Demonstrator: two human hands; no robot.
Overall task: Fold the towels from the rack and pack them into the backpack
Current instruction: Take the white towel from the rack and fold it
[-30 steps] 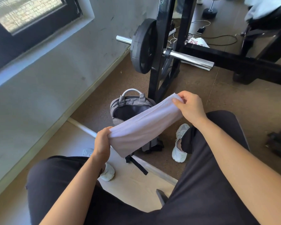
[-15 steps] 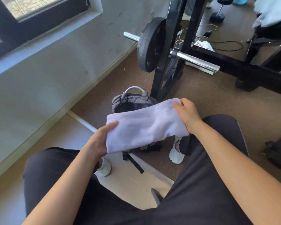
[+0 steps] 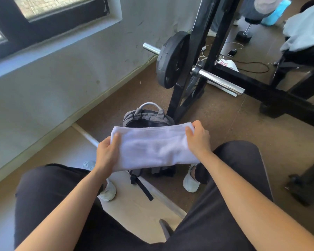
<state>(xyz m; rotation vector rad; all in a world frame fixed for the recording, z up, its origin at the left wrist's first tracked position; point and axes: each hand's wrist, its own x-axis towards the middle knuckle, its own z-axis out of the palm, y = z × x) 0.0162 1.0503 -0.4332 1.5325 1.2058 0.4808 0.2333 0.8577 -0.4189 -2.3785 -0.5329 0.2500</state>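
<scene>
A folded white towel (image 3: 152, 145) is held level in the air between my knees. My left hand (image 3: 107, 153) grips its left end, thumb on top. My right hand (image 3: 198, 138) grips its right end, fingers curled over the far edge. Under the towel a grey backpack (image 3: 145, 116) stands on the floor with its top open and its pale handle up; the towel hides most of its body. Another pale towel (image 3: 304, 29) lies draped on a black bench at the top right.
A black weight rack (image 3: 194, 73) with a barbell and plate (image 3: 170, 58) stands just behind the backpack. A grey wall runs along the left. My white shoes (image 3: 190, 180) flank the backpack. Cables and a phone lie on the brown floor beyond.
The towel went from a slanted, stretched strip to a flat, level fold. My left hand rose and shifted right, and both hands now hold it above the backpack opening.
</scene>
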